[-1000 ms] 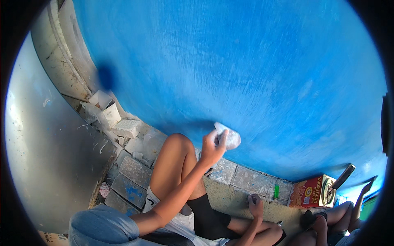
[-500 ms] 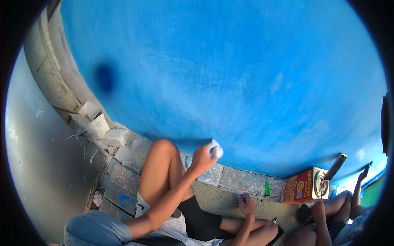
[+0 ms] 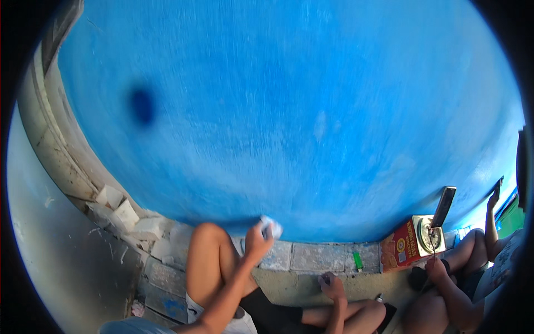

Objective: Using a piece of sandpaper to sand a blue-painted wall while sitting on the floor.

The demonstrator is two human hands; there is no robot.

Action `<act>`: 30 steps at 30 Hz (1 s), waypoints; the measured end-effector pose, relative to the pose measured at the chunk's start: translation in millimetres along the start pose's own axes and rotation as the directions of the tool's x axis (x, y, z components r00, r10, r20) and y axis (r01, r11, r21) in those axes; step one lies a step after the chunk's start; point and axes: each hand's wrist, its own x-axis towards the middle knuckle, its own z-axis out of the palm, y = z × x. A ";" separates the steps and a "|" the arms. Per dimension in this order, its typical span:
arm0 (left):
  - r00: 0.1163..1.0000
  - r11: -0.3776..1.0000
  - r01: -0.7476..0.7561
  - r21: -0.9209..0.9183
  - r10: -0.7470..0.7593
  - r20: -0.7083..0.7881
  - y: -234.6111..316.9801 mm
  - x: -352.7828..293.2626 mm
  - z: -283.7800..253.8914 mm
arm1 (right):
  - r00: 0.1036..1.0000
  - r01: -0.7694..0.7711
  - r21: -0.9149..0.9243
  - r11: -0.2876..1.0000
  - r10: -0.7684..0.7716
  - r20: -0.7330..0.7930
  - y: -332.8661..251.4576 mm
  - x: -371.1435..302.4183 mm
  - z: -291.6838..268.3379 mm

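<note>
My left hand (image 3: 256,244) is closed around a crumpled whitish wad (image 3: 271,227), perhaps cloth or paper. It is held up at the lower part of the blue wall (image 3: 289,139), beside my raised left knee (image 3: 210,236). Further right, my right hand (image 3: 334,287) hangs low over the ground near my other bent leg (image 3: 361,312). Its fingers are curled around something small and dark that I cannot make out.
Paving blocks (image 3: 317,257) line the wall's foot, with a green strip (image 3: 357,260) on them. A red biscuit tin (image 3: 405,245) stands right, a dark flat thing (image 3: 443,206) upright at it. Beside it sits a co-worker (image 3: 467,300). White broken blocks (image 3: 125,216) lie left by a metal sheet (image 3: 72,222).
The view has tilted up and shifted. My left hand, still gripping the wad, appears lower and further left. My right hand stays low and closed. The co-worker's raised arm shows more.
</note>
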 end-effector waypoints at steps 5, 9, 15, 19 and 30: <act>0.999 0.999 0.021 -0.029 -0.020 0.047 -2.2 12.6 -10.3 | 0.998 0.048 0.077 0.996 -0.045 -0.039 10.5 3.1 5.3; 0.994 0.929 0.067 -0.364 -0.096 -0.061 0.8 28.6 -20.9 | 0.999 0.018 0.041 0.999 -0.017 -0.028 12.8 4.7 7.8; 0.990 0.995 0.076 0.070 -0.083 0.111 -3.9 -3.2 -2.8 | 1.000 -0.005 0.052 0.999 0.006 -0.003 9.8 1.6 6.1; 1.000 0.985 -0.015 -0.175 0.013 -0.011 2.6 12.7 -8.7 | 0.999 0.015 0.005 1.000 -0.015 -0.038 8.8 1.0 6.3; 0.991 0.989 0.124 -0.078 -0.120 0.062 -5.5 3.1 -3.5 | 0.999 -0.034 0.023 0.999 0.035 -0.020 -9.9 -6.6 -1.0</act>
